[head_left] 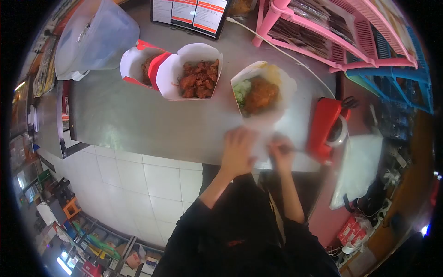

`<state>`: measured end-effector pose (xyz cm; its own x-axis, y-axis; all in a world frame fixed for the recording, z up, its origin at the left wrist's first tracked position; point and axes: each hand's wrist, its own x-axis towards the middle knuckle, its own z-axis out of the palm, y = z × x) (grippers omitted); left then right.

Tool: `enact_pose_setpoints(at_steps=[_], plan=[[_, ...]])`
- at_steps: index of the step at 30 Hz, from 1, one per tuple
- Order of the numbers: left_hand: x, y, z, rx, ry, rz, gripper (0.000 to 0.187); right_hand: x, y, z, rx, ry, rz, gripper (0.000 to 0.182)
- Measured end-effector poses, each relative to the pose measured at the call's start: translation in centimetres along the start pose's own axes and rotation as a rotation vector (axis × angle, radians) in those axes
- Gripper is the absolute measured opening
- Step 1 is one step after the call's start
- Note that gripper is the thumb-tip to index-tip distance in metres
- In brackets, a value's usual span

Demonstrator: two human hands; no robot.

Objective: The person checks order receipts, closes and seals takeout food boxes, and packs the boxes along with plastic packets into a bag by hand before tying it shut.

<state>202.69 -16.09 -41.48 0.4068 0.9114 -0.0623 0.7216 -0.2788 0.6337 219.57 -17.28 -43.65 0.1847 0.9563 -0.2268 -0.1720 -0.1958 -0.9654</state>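
Steel table (124, 117), left hand (237, 150) and right hand (282, 151) between its edge and food box (248, 72), each grip too blurred to tell

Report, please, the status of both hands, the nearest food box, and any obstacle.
Left hand, right hand: near side of food box, grip blurred. Box open, food inside. No obstacle visible between; red dispenser stands to the right.
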Motion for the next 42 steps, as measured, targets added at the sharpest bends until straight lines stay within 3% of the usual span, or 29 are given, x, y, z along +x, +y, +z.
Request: enact_pose_setpoints(at_steps=[5,7,11,17,24,30,33,35,36,39,41,42], plan=[[0.2,0.1,0.1,-0.091,0.072,0.003,0.060,0.0,-1.2,0.5,-0.089,0.033,-0.020,0.015],[0.3,-0.2,0.6,-0.047,0.083,0.004,0.058,0.1,-1.1,0.8,-0.084,0.035,-0.170,0.016],[0.4,-0.1,0.6,-0.006,0.065,-0.014,0.052,-0.5,0.3,-0.1,-0.085,-0.017,-0.073,0.016],[0.5,0.6,0.0,-0.009,0.030,-0.045,0.059,-0.2,0.1,0.3,-0.320,-0.056,-0.238,0.015],[0.4,0.7,-0.1,-0.005,-0.002,-0.042,0.067,-0.2,-1.1,1.0,-0.142,0.076,-0.028,0.016],[0.2,0.6,-0.2,0.002,0.016,-0.008,0.067,-0.5,-1.1,0.5,-0.204,-0.082,-0.085,0.014],[0.3,0.8,-0.4,0.013,0.017,0.000,0.067,-0.4,-1.5,0.5,-0.207,-0.132,0.023,0.014],[0.4,0.9,-0.7,0.026,-0.007,-0.002,0.068,-0.4,-0.8,0.6,-0.120,0.063,0.006,0.015],[0.3,0.8,-0.8,0.028,-0.003,0.000,0.068,-0.6,-0.7,0.6,-0.119,0.061,0.001,0.015],[0.1,0.7,-0.5,0.010,0.011,0.011,0.068,-1.8,-0.7,0.1,-0.220,-0.070,-0.004,0.015],[0.0,0.6,-0.5,0.032,-0.003,0.013,0.071,-2.1,-0.5,-0.3,-0.184,-0.238,0.122,0.015],[0.0,0.6,-0.6,0.033,0.003,0.022,0.071,-2.1,-0.4,-0.2,-0.189,-0.213,0.068,0.014]])
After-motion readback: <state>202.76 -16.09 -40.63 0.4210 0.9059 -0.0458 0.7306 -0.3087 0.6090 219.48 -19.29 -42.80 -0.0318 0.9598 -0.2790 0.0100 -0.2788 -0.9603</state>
